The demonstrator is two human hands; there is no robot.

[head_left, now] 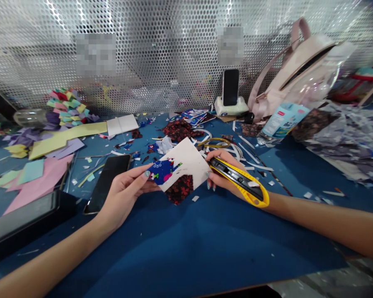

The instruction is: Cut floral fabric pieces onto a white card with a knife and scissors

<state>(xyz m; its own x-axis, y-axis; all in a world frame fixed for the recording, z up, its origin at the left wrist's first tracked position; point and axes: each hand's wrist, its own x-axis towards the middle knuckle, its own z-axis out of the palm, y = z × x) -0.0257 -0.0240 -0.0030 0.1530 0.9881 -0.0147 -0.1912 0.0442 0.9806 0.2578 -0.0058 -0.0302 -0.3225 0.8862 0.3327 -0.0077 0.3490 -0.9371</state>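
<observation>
A white square card (191, 159) is held up over the blue table, turned corner-down. Blue patterned material covers its left corner, and a dark red-and-black floral piece (180, 189) covers its lower one. My left hand (131, 182) pinches the blue corner between thumb and fingers. At the opposite corner, my right hand (223, 173) grips the card's edge. That same hand also keeps a yellow box cutter (240, 182) lying along the thumb side, its yellow handle end pointing toward my wrist. Whether the cutter's blade is out is hidden by the fingers.
A black phone (108, 180) lies left of my left hand. Floral scraps (179, 130) and paper strips litter the table behind the card. Coloured paper (40, 182) lies at left. A plastic bottle (286, 120), a backpack (294, 66) and a propped phone (230, 87) stand behind.
</observation>
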